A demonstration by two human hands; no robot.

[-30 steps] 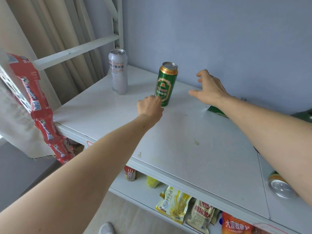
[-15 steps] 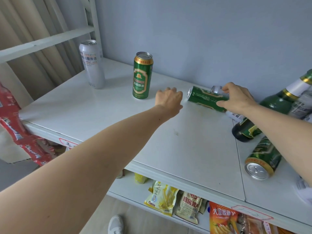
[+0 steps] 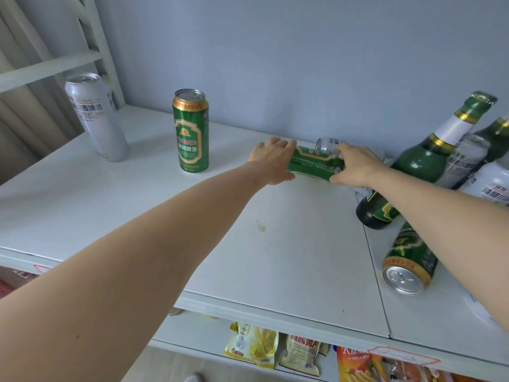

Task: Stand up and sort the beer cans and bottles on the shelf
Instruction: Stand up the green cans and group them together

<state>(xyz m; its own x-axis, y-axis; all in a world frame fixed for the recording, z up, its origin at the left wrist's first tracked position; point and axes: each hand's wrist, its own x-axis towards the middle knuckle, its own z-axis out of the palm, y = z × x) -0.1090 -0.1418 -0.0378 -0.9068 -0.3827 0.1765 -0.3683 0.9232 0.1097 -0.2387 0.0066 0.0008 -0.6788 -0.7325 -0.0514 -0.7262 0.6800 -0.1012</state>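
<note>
A green beer can lies on its side at the back of the white shelf. My left hand holds its left end, fingers over the top and thumb underneath. My right hand grips its right end. Just behind it lies a silver can, partly hidden by my right hand. To the left, a green can and a silver can stand upright.
On the right lie a green bottle, a second bottle behind it, two silver cans and a green can pointing at me. Snack bags fill the lower shelf. A blue wall backs the shelf.
My left hand moved right from the upright green can to the lying green can. My right hand, which was reaching for that can, now grips it. The camera turned right.
</note>
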